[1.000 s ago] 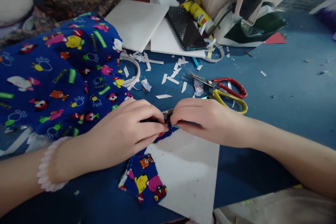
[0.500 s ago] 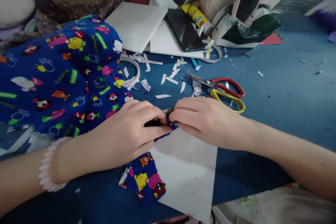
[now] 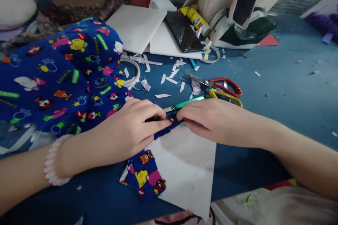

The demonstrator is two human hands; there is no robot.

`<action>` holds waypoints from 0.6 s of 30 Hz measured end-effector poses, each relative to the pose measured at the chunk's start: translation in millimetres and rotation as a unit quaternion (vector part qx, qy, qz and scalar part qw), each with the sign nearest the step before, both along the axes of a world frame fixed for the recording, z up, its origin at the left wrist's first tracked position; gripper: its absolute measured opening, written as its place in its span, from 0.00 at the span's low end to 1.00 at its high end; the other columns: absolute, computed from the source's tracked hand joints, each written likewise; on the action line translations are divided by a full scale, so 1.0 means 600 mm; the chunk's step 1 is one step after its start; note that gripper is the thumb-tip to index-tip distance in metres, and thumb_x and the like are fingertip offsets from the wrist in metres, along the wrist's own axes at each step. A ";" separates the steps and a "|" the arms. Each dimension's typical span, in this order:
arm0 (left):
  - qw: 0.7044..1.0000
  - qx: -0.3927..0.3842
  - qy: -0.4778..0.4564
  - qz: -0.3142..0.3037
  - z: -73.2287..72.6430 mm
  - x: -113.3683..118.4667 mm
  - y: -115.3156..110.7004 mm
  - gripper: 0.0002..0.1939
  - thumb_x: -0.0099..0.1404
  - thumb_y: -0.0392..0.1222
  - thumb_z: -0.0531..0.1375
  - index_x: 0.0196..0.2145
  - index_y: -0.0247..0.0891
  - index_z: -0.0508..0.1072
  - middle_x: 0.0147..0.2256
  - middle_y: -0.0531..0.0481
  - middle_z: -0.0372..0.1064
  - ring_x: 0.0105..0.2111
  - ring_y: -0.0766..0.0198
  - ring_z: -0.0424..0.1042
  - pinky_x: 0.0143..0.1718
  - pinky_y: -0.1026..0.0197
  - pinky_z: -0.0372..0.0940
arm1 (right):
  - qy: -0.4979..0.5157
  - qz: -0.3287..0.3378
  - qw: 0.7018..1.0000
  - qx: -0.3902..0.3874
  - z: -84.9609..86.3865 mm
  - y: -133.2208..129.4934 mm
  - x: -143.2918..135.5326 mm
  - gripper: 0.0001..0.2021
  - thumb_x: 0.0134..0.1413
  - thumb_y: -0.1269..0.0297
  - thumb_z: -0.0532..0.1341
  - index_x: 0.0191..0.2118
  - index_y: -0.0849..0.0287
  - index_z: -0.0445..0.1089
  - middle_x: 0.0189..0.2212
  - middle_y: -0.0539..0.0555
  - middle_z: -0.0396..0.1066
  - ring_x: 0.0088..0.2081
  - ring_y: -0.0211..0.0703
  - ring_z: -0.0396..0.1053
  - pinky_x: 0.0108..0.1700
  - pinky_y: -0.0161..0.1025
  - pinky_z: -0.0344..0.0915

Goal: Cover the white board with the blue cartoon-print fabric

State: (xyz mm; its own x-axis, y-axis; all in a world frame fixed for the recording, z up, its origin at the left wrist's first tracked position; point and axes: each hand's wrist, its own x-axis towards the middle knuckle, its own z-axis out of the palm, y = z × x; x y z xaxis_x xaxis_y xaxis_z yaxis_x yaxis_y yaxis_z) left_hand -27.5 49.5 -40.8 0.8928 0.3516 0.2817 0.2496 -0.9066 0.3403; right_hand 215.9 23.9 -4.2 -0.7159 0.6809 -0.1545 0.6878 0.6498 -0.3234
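Note:
My left hand (image 3: 137,124), with a pale beaded bracelet on its wrist, is closed, thumb and forefinger pinching a blue printed fabric strip (image 3: 161,133) at the top edge of a white board (image 3: 190,168). Close beside it on the right is my right hand (image 3: 208,121), its fingers curled together above the board's top edge. A small teal patch shows at its fingertips; what they hold is hidden. A patterned end of blue fabric (image 3: 148,175) lies across the board's left side. Behind my hands rests a slim green-handled tool (image 3: 188,102), partly covered.
Scissors (image 3: 224,89) with red and yellow handles lie beyond my right hand, near white paper scraps (image 3: 171,77) and a tape roll (image 3: 136,74). Blue printed cloth (image 3: 66,77) spreads at left. White boards (image 3: 139,24), a black phone (image 3: 183,33) and a yellow glue bottle (image 3: 198,21) are behind.
My right hand has shifted slightly right, away from my left fingertips, uncovering more of the green-handled tool. The left hand keeps its pinch in nearly the same place.

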 end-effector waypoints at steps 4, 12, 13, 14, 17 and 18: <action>1.000 -0.002 0.004 -0.006 0.007 0.005 0.000 0.17 0.69 0.29 0.50 0.48 0.33 0.75 0.43 0.42 0.71 0.43 0.55 0.68 0.44 0.53 0.63 | -0.024 0.110 0.988 0.108 -0.006 -0.005 0.007 0.13 0.64 0.74 0.49 0.39 0.64 0.72 0.31 0.56 0.72 0.32 0.43 0.69 0.33 0.39 0.62; 1.000 -0.010 0.011 -0.005 0.004 0.008 0.004 0.17 0.70 0.31 0.50 0.48 0.36 0.76 0.43 0.43 0.71 0.44 0.57 0.69 0.46 0.53 0.66 | -0.050 0.159 0.969 0.181 -0.003 -0.008 0.001 0.17 0.66 0.76 0.46 0.36 0.63 0.71 0.29 0.56 0.70 0.30 0.41 0.65 0.31 0.40 0.60; 1.000 -0.008 0.013 -0.008 0.004 0.008 0.006 0.17 0.71 0.32 0.49 0.48 0.37 0.76 0.43 0.43 0.70 0.44 0.57 0.69 0.46 0.53 0.66 | -0.051 0.162 0.967 0.191 -0.003 -0.008 0.001 0.16 0.66 0.77 0.46 0.35 0.63 0.70 0.28 0.55 0.70 0.30 0.41 0.64 0.30 0.39 0.59; 1.000 -0.005 0.014 -0.011 0.004 0.008 0.008 0.17 0.71 0.32 0.49 0.48 0.37 0.76 0.43 0.43 0.70 0.44 0.57 0.69 0.46 0.53 0.65 | -0.051 0.166 0.964 0.203 -0.003 -0.008 0.000 0.16 0.66 0.77 0.47 0.34 0.62 0.70 0.28 0.54 0.69 0.29 0.41 0.64 0.30 0.39 0.58; 1.000 0.007 0.020 -0.021 0.005 0.010 0.014 0.16 0.72 0.34 0.48 0.46 0.36 0.76 0.41 0.43 0.71 0.41 0.58 0.69 0.42 0.55 0.65 | -0.058 0.186 0.951 0.242 -0.004 -0.009 -0.001 0.15 0.65 0.78 0.48 0.33 0.61 0.69 0.26 0.53 0.67 0.29 0.40 0.63 0.29 0.39 0.56; 0.999 0.014 0.022 -0.025 0.006 0.010 0.015 0.16 0.73 0.35 0.48 0.45 0.35 0.76 0.40 0.43 0.71 0.40 0.58 0.69 0.41 0.56 0.65 | -0.061 0.192 0.946 0.253 -0.004 -0.010 -0.001 0.15 0.65 0.78 0.48 0.33 0.61 0.68 0.26 0.52 0.67 0.28 0.40 0.63 0.29 0.39 0.56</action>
State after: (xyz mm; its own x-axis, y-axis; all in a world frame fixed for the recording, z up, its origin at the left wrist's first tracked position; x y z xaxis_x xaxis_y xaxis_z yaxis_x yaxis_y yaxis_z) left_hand -21.6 58.6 -37.3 0.9208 0.2979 0.2517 0.2171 -0.9276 0.3039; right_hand 215.3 18.0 -6.6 -0.9237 0.3824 0.0233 0.3809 0.9101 0.1630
